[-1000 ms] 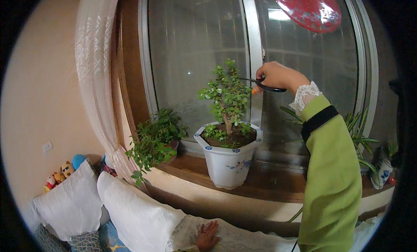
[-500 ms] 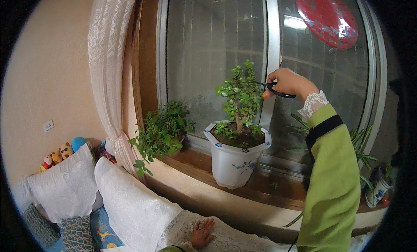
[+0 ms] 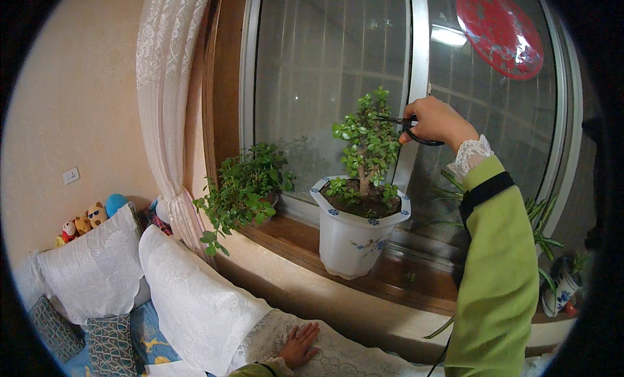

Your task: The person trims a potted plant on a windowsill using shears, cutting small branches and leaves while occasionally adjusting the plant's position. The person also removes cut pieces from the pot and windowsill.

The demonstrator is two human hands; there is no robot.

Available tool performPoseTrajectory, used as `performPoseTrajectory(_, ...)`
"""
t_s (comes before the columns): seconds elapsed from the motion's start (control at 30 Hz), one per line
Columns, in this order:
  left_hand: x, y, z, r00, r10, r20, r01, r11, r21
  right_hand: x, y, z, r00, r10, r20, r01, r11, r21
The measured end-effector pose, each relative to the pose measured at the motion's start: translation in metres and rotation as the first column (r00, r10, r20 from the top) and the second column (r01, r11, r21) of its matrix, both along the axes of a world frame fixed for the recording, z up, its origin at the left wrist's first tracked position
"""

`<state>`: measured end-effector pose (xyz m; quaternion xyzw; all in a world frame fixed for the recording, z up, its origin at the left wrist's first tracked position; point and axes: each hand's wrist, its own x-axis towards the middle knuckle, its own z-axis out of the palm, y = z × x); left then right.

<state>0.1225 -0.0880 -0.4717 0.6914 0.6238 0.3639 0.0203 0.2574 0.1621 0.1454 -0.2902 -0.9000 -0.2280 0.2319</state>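
Observation:
My right hand [image 3: 437, 120] is closed around black scissors [image 3: 425, 140], whose blades reach level into the upper right foliage of a small leafy tree [image 3: 357, 136]. The tree stands upright in a white octagonal pot [image 3: 341, 244] with blue floral decoration, on a wooden windowsill [image 3: 292, 240]. Whether the blades are closed on a stem, I cannot tell. My left hand [image 3: 299, 346] rests palm down, fingers stretched, on a white lace cover [image 3: 351, 348] over the sofa back below the sill.
A bushy plant [image 3: 237, 195] is left of the pot; a spiky plant [image 3: 546, 218] and small vase [image 3: 560, 292] are right. A lace curtain [image 3: 162, 104], pillows [image 3: 91, 263], plush toys [image 3: 83, 226], the window [image 3: 328, 71] and its red decoration [image 3: 497, 29] surround them.
Over the last second the view has shifted, so the scene sits further right in the picture. The scissor blades are slightly further into the leaves. My left hand still rests on the cover.

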Motion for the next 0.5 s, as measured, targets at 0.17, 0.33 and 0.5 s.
performPoseTrajectory(0.17,-0.001,0.001,-0.003,1.0,0.005,-0.011,-0.005,1.0,-0.009,-0.006,-0.006,0.001,1.0,-0.007,0.005,0.007,1.0,-0.006)
performPoseTrajectory(0.33,-0.002,0.003,-0.006,1.0,-0.012,0.003,0.012,0.999,0.033,-0.008,-0.009,0.008,0.998,-0.005,0.063,0.01,0.997,-0.079)
performPoseTrajectory(0.5,-0.001,0.004,-0.008,1.0,0.01,-0.002,-0.01,1.0,0.004,-0.013,-0.006,0.009,0.997,0.031,0.077,-0.027,0.998,-0.056)
